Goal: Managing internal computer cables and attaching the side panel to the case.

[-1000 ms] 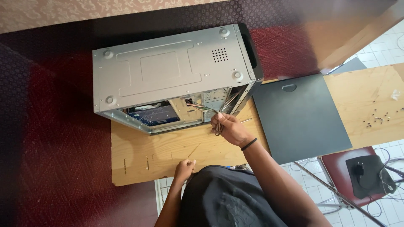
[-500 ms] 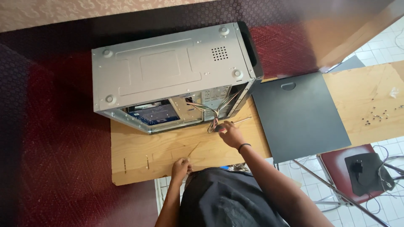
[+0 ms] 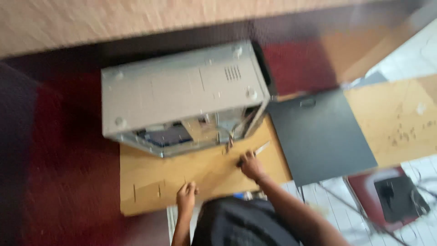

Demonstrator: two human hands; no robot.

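A grey computer case (image 3: 182, 91) lies on its side on a sheet of brown cardboard (image 3: 205, 175), its open side facing me. Loose cables hang out of the opening near its right corner. My right hand (image 3: 250, 165) rests on the cardboard just in front of the case, closed around a slim silvery tool (image 3: 260, 149) whose tip points up and right. My left hand (image 3: 186, 196) presses flat on the cardboard's near edge, holding nothing. The picture is blurred by motion.
The case's dark grey side panel (image 3: 321, 136) lies flat to the right. Another brown board (image 3: 396, 120) lies beyond it. A red stool with a black device and cables (image 3: 396, 196) stands at lower right. A dark red carpet (image 3: 63, 182) covers the left.
My right hand has drawn back out of the case opening, down onto the cardboard with the tool. My left hand stayed on the cardboard's edge. The view has shifted and blurred.
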